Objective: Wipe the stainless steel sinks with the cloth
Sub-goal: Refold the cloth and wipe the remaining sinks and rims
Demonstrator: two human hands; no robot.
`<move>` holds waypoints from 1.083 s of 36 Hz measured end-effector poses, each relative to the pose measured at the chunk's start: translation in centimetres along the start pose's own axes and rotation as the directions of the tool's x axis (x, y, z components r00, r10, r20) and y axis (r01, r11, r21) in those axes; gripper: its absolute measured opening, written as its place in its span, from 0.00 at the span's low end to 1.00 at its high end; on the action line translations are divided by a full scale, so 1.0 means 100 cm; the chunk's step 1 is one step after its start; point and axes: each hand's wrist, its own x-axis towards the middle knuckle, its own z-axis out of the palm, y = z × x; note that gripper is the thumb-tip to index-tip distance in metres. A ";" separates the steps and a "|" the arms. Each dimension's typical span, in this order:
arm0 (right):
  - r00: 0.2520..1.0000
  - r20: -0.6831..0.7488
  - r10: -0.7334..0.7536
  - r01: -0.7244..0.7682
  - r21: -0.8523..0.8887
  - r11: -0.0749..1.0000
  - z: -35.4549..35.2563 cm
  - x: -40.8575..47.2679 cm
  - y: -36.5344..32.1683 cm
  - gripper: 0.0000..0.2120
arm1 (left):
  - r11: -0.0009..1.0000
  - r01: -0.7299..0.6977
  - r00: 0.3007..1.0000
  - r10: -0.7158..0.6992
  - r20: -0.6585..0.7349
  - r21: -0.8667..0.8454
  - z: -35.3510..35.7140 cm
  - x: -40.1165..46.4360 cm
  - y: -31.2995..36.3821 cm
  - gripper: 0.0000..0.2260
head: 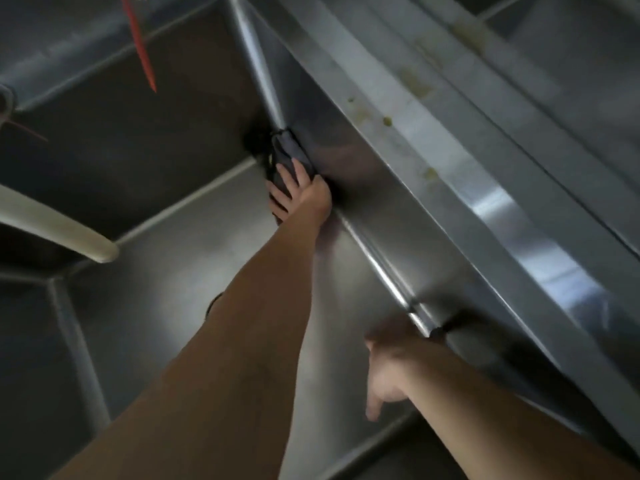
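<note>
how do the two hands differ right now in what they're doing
The left hand reaches deep into the sink, fingers flat on the dark cloth in a corner; the right hand holds no cloth. The left hand is sharp; the right hand is blurred, with one finger pointing down near the sink's edge. Both are bare, on bare forearms.

- The sink point(194, 271) is plain grey steel, with pale streaks of glare.
- The cloth point(289, 157) at centre frame is dark grey.
- The strip point(140, 46) in the upper left is red.
- The ledge point(433, 109) in the upper right carries yellowish-green specks.
- The spout point(59, 223) at the left edge is cream-white.
</note>
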 end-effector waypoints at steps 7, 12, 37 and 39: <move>0.970 -0.207 -0.127 0.133 0.016 0.991 0.009 -0.074 0.004 0.30 | 0.996 -0.086 0.979 0.084 0.184 -0.002 -0.008 -0.034 -0.027 0.25; 0.651 -0.731 -0.206 0.498 0.205 0.843 0.021 -0.155 0.008 0.23 | 0.952 -0.287 0.917 0.241 0.317 0.105 0.017 -0.111 -0.058 0.29; 0.205 -0.847 0.491 -0.089 0.484 0.871 0.120 -0.166 0.062 0.36 | 0.269 -0.923 0.384 0.617 0.687 0.274 0.040 -0.259 -0.105 0.27; 0.209 -0.845 0.492 -0.089 0.485 0.870 0.121 -0.166 0.062 0.36 | 0.221 -0.935 0.354 0.634 0.687 0.278 0.039 -0.257 -0.104 0.27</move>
